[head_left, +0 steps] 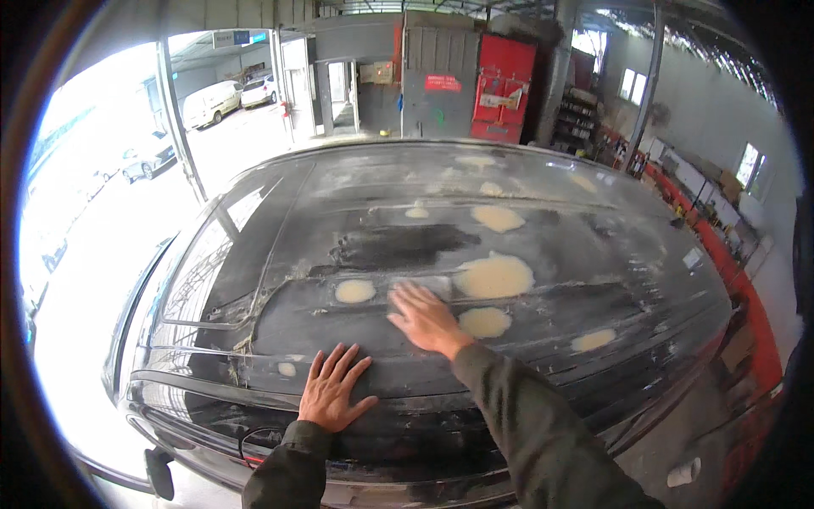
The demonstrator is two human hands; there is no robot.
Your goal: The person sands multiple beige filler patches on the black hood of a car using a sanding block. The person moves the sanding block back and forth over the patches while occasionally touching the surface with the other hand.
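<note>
Vehicle roof (pixel 585 246) of scuffed black metal lies before you; your left hand (pixel 334 394) rests spread on its near side, your right hand (pixel 424 320) among rounded beige patches (pixel 494 277), its grasp unclear.

Red cabinet (pixel 505 64) at back — white van (pixel 206 103), left.

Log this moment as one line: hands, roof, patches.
left hand: fingers spread on car roof, near side | right hand: blurred, between beige patches, grip unclear
</note>
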